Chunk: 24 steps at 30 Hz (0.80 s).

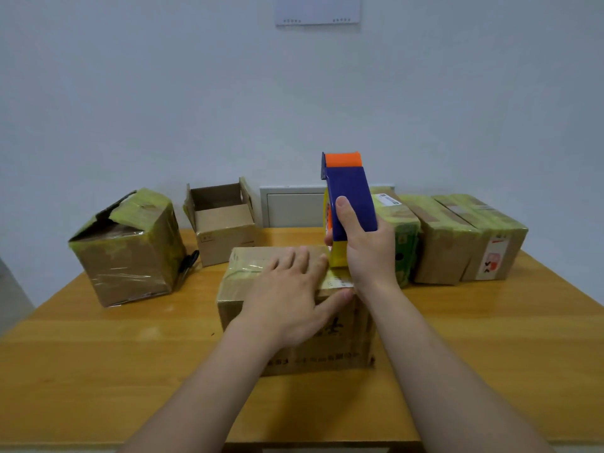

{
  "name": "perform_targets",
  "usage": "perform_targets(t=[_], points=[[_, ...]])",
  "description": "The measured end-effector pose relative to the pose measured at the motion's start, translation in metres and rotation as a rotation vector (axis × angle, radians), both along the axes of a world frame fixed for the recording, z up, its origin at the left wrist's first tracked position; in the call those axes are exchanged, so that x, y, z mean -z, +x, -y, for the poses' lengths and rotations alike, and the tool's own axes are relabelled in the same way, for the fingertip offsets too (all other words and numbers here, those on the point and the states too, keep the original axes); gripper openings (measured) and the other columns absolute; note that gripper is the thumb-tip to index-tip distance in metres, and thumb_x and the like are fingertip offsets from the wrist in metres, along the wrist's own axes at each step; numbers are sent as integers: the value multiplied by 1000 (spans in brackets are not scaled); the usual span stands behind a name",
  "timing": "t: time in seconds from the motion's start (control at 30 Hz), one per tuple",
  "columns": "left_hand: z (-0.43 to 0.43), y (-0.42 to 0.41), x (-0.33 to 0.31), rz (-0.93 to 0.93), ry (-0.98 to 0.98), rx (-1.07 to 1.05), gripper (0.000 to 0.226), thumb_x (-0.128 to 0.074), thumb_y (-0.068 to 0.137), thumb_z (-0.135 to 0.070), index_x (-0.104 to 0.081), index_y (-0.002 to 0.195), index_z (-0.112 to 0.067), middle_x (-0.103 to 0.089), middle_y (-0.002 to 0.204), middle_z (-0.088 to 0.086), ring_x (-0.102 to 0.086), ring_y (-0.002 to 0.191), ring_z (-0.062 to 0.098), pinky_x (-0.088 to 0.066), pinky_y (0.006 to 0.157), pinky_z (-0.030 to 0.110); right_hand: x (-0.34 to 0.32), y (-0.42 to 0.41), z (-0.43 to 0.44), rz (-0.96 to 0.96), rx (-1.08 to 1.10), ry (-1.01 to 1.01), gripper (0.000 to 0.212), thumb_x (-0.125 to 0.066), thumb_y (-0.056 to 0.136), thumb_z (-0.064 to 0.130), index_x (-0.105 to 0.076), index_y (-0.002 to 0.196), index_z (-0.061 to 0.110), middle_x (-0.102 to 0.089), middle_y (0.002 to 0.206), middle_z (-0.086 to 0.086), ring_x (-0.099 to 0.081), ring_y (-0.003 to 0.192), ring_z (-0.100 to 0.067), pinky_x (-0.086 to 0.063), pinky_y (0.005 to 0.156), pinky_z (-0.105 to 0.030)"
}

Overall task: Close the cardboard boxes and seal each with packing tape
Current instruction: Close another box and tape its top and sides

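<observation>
A closed cardboard box point(248, 273) sits in the middle of the wooden table point(98, 354), with a strip of clear tape across its top. My left hand point(287, 295) lies flat on the lid, fingers spread, thumb on the front right corner. My right hand point(362, 250) grips a blue and orange tape dispenser point(349, 194) held upright at the box's right edge, its yellowish tape roll touching the lid.
A taped box point(130, 253) with a torn top stands at the left. Behind it, an open empty box point(225, 223). Three taped boxes point(457, 237) line the right back. A dark small object point(189, 259) lies between the left boxes.
</observation>
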<state>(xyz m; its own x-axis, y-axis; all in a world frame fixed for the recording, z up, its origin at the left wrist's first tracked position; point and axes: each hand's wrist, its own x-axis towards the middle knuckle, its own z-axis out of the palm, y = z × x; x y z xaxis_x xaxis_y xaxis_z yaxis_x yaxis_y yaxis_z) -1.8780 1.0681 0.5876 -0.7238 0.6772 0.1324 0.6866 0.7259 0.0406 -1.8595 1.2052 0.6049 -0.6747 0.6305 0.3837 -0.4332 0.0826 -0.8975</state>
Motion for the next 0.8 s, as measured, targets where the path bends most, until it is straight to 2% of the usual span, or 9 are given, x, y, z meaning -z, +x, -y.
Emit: perform_targets(t=[0.17, 0.27, 0.37, 0.47, 0.53, 0.63, 0.7, 0.8], points=[[7, 5, 2, -68, 23, 67, 77, -13, 97, -76, -17, 164, -37, -17, 171, -13, -13, 158, 10, -17, 127, 36, 0, 3, 2, -32, 29, -38, 50, -66, 92, 50, -66, 116, 6, -73, 94, -15, -71, 67, -12, -58, 65, -22], [7, 7, 2, -63, 14, 115, 67, -13, 101, -70, -20, 162, -43, -21, 171, -11, -15, 159, 15, -19, 129, 43, -3, 8, 1, -101, 77, -135, 60, -67, 86, 53, -67, 113, 0, -73, 89, -16, -70, 64, -13, -56, 63, -22], [0, 12, -1, -8, 11, 99, 57, -27, 104, -67, -29, 156, -44, -31, 167, -5, -24, 155, 23, -21, 127, 50, -8, 16, -7, -160, 100, -275, 47, -68, 94, 42, -68, 108, -2, -71, 74, -8, -68, 62, -14, -55, 61, -23], [-23, 19, -5, -22, 75, 48, 70, -35, 95, -79, -41, 144, -29, -43, 152, 1, -37, 142, 23, -32, 121, 48, -13, 30, -19, -174, 144, -246, 30, -65, 97, 37, -68, 101, 8, -70, 68, 2, -67, 61, -10, -54, 61, -21], [-45, 20, -6, -31, 120, 31, 84, -35, 91, -84, -40, 148, -23, -35, 161, 5, -30, 151, 26, -32, 122, 50, -18, 40, -27, -176, 180, -203, 26, -66, 96, 37, -69, 97, 11, -71, 70, 2, -67, 60, -7, -53, 59, -19], [-72, 21, -2, -56, -5, 41, 86, -33, 89, -87, -31, 156, -32, -31, 165, 6, -26, 153, 33, -26, 121, 62, -25, 54, -36, -156, 207, -152, 24, -66, 96, 38, -69, 98, 14, -71, 73, 1, -68, 61, -8, -54, 59, -20], [-81, 22, 3, -115, -67, 50, 77, -35, 90, -84, -47, 145, -31, -41, 156, 11, -33, 145, 38, -29, 117, 63, -26, 60, -39, -133, 202, -126, 23, -67, 96, 39, -70, 98, 16, -72, 74, 1, -68, 62, -9, -55, 60, -21], [-76, 23, 4, -179, 48, 107, 59, -42, 89, -73, -61, 118, -25, -56, 131, 5, -48, 123, 31, -43, 105, 47, -25, 66, -43, -100, 192, -97, 20, -67, 96, 37, -70, 99, 17, -73, 73, 5, -69, 64, -7, -54, 60, -18]])
